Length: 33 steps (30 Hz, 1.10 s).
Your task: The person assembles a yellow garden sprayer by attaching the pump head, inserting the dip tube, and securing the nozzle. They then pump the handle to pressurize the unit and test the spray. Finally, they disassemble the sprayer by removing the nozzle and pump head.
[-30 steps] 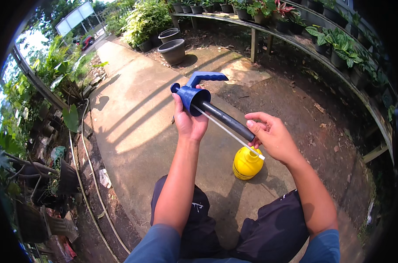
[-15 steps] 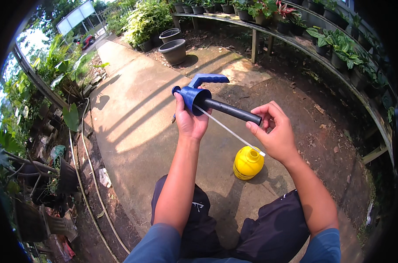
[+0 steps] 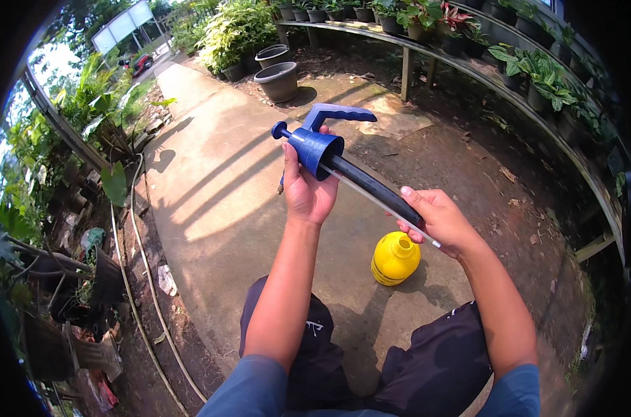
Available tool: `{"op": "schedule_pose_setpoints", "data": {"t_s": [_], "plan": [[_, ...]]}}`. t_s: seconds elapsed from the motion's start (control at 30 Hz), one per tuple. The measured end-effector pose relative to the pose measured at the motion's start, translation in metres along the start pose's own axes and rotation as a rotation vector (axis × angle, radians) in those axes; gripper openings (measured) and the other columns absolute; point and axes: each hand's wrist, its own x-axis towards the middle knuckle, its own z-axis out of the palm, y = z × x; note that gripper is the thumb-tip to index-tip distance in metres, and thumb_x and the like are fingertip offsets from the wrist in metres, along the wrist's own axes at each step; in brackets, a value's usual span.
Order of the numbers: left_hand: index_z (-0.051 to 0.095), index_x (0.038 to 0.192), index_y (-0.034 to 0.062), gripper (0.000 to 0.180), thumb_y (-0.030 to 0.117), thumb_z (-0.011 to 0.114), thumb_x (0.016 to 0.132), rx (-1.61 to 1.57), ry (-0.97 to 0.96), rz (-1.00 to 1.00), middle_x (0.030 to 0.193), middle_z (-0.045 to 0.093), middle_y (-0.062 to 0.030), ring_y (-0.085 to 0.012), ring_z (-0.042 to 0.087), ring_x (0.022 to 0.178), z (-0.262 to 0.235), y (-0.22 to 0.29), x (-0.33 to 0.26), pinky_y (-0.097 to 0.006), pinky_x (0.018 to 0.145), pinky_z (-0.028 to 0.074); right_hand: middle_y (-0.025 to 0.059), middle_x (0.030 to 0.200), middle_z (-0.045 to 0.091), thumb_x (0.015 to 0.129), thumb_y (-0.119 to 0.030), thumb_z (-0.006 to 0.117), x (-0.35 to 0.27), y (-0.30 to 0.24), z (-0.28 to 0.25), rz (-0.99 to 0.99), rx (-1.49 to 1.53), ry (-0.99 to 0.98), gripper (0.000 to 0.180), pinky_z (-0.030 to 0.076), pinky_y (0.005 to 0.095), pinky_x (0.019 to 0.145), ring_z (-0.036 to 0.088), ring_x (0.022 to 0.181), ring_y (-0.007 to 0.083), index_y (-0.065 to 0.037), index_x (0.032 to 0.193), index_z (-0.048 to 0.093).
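My left hand is closed around the blue head of a sprayer pump, with its handle pointing right and its plunger knob to the upper left. A black pump tube slants from the head down to the right, a thin white suction tube running along it. My right hand grips the lower end of the black tube, thumb on top, with the white tube's tip showing by the palm. Below, a yellow sprayer bottle stands on the ground, its neck uncovered.
Two dark plant pots stand ahead on the concrete path. A wooden bench with potted plants curves along the right. A pale hose runs along the left edge, beside plants and dark pots.
My right hand has turned and now wraps the black tube's end, where before its fingertips were at it. The white tube has come in against the black one. The sprayer head has tilted and shifted slightly right.
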Motion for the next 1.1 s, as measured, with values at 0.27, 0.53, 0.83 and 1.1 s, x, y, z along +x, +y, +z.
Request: {"op": "schedule_pose_setpoints", "data": {"t_s": [0.27,0.53,0.83,1.1], "plan": [[0.049,0.144,0.0075,0.062,0.053,0.056,0.103,0.150,0.108,0.040,0.137,0.061,-0.0128,-0.0302,0.056,0.130,-0.001,0.003,0.000,-0.046,0.108,0.044,0.0050,0.102,0.058,0.087,-0.020,0.085,0.005,0.003,0.001,-0.870,-0.791,0.745,0.033,0.052,0.0303,0.077,0.060,0.095,0.0126,-0.003,0.102,0.061],[0.053,0.140,0.0055,0.061,0.054,0.056,0.102,0.032,0.054,-0.021,0.135,0.062,-0.0142,-0.0321,0.058,0.127,-0.005,-0.010,-0.006,-0.049,0.109,0.043,0.0079,0.088,0.068,0.104,-0.058,0.052,0.001,0.006,-0.010,-0.058,-0.310,0.202,0.062,0.050,0.0254,0.061,0.063,0.075,0.0106,0.001,0.109,0.070],[0.056,0.135,0.0034,0.061,0.049,0.065,0.094,0.040,0.283,-0.049,0.127,0.066,-0.0162,-0.0309,0.063,0.118,0.000,-0.010,-0.003,-0.049,0.104,0.047,0.0048,0.092,0.068,0.093,-0.031,0.081,0.004,0.011,-0.003,-0.636,-0.929,0.609,0.036,0.047,0.0300,0.064,0.059,0.070,0.0113,-0.001,0.095,0.061],[0.058,0.132,0.0031,0.063,0.054,0.060,0.095,0.084,0.272,-0.048,0.123,0.068,-0.0152,-0.0287,0.065,0.116,-0.007,-0.003,-0.004,-0.049,0.102,0.049,0.0041,0.091,0.069,0.094,-0.027,0.080,0.000,0.005,-0.018,-0.040,0.044,-0.082,0.033,0.052,0.0263,0.073,0.061,0.076,0.0093,-0.001,0.110,0.068]]}}
